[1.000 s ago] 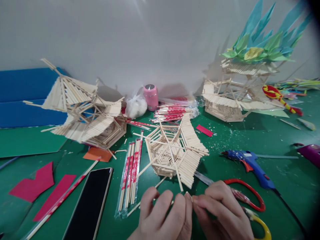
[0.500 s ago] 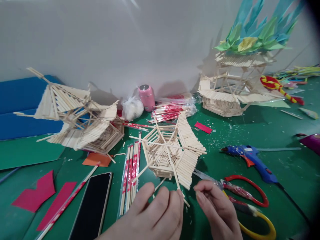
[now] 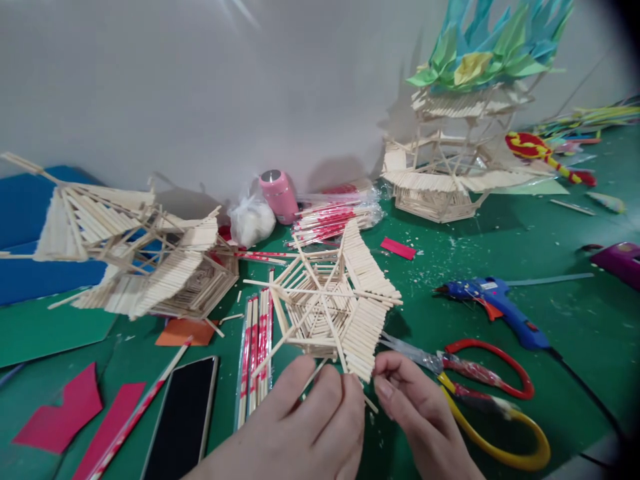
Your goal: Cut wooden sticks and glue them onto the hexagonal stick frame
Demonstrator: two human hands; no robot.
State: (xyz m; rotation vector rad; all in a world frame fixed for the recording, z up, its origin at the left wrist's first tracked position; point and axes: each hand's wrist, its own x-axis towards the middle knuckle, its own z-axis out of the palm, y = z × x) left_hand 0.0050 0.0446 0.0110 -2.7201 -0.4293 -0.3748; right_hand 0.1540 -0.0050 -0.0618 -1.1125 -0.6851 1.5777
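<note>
A hexagonal frame of wooden sticks (image 3: pixel 333 303) stands on the green table (image 3: pixel 575 333) just beyond my hands. My left hand (image 3: pixel 310 427) lies at the bottom centre, fingertips touching the loose sticks at the frame's near edge. My right hand (image 3: pixel 425 417) is beside it with thumb and forefinger pinched close to the frame's lower right corner; a thin stick (image 3: pixel 370 403) pokes out between the two hands. Whether the right hand grips that stick is not clear.
Scissors with red and yellow handles (image 3: pixel 493 400) lie right of my hands, a blue glue gun (image 3: pixel 495 310) beyond. Wrapped chopsticks (image 3: pixel 255 350), a black phone (image 3: pixel 183 420), red paper pieces (image 3: pixel 63 407). Two larger stick models (image 3: pixel 135 257) (image 3: pixel 445 167), a pink container (image 3: pixel 277 195), a white bag (image 3: pixel 250 223).
My hands have parted from each other and moved up to the frame's near edge. The view has swung, so everything sits further left and lower.
</note>
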